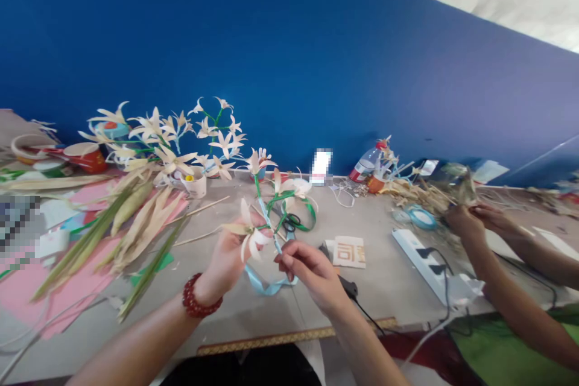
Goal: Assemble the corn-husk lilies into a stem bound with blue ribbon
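Note:
Between my hands is an artificial flower stem, wrapped in light blue and green, with pale husk-like petals. My left hand is closed around its side, behind a white flower head that covers some fingers. Lower down, my right hand pinches the stem's bottom end between thumb and fingers. From near the pinch a light blue ribbon hangs in a loose curl onto the table. Scissors with dark handles lie just behind the stem, beside a roll of green tape.
Dried corn husks lie on pink paper at left. Finished flowers stand in cups behind. A power strip, a plastic bottle and a square packet are to the right. A co-worker's hands work at far right.

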`<state>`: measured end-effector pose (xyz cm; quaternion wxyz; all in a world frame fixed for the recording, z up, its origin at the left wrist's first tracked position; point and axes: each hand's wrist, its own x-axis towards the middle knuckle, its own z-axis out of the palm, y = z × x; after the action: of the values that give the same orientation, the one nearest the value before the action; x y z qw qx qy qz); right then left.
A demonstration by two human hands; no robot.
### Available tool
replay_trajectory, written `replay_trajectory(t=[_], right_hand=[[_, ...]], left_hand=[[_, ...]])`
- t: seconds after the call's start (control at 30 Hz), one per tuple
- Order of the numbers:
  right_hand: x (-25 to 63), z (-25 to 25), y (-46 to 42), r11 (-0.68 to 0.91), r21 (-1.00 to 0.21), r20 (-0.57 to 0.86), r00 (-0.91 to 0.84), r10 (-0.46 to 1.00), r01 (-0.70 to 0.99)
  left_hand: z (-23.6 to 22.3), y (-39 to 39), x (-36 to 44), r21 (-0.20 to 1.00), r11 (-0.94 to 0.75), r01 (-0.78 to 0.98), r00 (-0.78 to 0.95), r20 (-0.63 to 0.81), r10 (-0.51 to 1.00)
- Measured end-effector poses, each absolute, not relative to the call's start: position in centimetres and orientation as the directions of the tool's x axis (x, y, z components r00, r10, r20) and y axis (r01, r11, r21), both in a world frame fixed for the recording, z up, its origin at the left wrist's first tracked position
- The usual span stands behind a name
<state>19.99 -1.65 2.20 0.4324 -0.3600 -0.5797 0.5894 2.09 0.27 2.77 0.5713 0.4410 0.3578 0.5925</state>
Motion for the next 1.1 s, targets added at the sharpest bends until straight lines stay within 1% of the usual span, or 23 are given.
replay_trajectory(t=[0.1, 0.17, 0.23, 0.3, 0.37, 0.43, 0.53, 0.57, 0.6, 0.63, 0.7, 0.8, 0.83, 0.9, 0.93, 1.03, 1.1], right_hand=[[20.0, 1.6, -1.5, 0.212, -0.977, 0.204, -0.324, 0.924, -0.011], [20.1, 0.8, -1.2, 0.251, -0.968, 0.245, -0.267, 0.932, -0.011], [20.6, -0.1, -0.7, 0.211, -0.972, 0.225, -0.164, 0.960, -0.101], [21.3, -0.9, -0.3, 0.160, -0.960, 0.166, -0.010, 0.986, -0.232], [22.1, -1.4, 0.1, 0.138, -0.946, 0.097, 0.150, 0.984, -0.292], [22.5, -1.6, 0.1, 0.126, -0.964, 0.072, 0.227, 0.971, -0.234], [22.6, -1.1, 0.0, 0.139, -0.987, 0.126, 0.153, 0.980, -0.081], [22.6, -0.8, 0.2, 0.166, -0.984, 0.157, 0.140, 0.978, -0.057], [22.8, -0.3, 0.5, 0.208, -0.977, 0.196, 0.166, 0.966, -0.055], [23.1, 0.2, 0.9, 0.254, -0.965, 0.235, 0.219, 0.947, -0.063], [24.5, 1.1, 2.0, 0.367, -0.925, 0.297, 0.412, 0.861, -0.099], [27.3, 1.9, 3.4, 0.427, -0.899, 0.323, 0.513, 0.795, -0.096], [28.1, 1.8, 3.6, 0.423, -0.904, 0.325, 0.540, 0.777, -0.065], [28.9, 1.1, 3.5, 0.372, -0.928, 0.328, 0.553, 0.766, 0.035], [29.0, 0.6, 3.2, 0.329, -0.938, 0.338, 0.523, 0.783, 0.114], [28.2, -0.7, 2.4, 0.266, -0.891, 0.395, 0.341, 0.853, 0.368], [27.1, -1.0, 2.1, 0.273, -0.852, 0.413, 0.252, 0.875, 0.446]], left_hand=[[2.6, 0.4, 1.6, 0.946, -0.132, -0.295, 0.044, 0.152, 0.987], [2.4, 0.5, 1.2, 0.941, -0.162, -0.298, 0.038, 0.182, 0.983], [2.3, 0.6, 0.7, 0.928, -0.172, -0.331, 0.033, 0.193, 0.981], [2.4, 0.6, 0.2, 0.919, -0.173, -0.355, 0.032, 0.197, 0.980], [2.7, 0.6, -0.3, 0.922, -0.175, -0.346, 0.036, 0.200, 0.979], [3.2, 0.5, -0.6, 0.933, -0.172, -0.316, 0.030, 0.192, 0.981], [3.9, 0.5, -0.6, 0.943, -0.143, -0.300, 0.008, 0.152, 0.988], [4.0, 0.5, -0.6, 0.944, -0.131, -0.302, 0.006, 0.139, 0.990], [4.2, 0.4, -0.6, 0.945, -0.123, -0.302, 0.009, 0.132, 0.991], [4.2, 0.4, -0.7, 0.947, -0.122, -0.299, 0.011, 0.131, 0.991], [4.4, 0.3, -0.9, 0.951, -0.145, -0.273, 0.006, 0.153, 0.988], [4.4, 0.2, -1.5, 0.959, -0.188, -0.213, 0.024, 0.198, 0.980], [4.4, 0.2, -1.7, 0.961, -0.194, -0.197, 0.041, 0.206, 0.978], [4.3, 0.2, -2.0, 0.964, -0.189, -0.188, 0.074, 0.206, 0.976], [4.2, 0.2, -2.1, 0.965, -0.182, -0.189, 0.085, 0.200, 0.976], [4.1, 0.4, -2.3, 0.971, -0.167, -0.173, 0.097, 0.186, 0.978], [4.2, 0.5, -2.5, 0.974, -0.177, -0.144, 0.106, 0.193, 0.975]])
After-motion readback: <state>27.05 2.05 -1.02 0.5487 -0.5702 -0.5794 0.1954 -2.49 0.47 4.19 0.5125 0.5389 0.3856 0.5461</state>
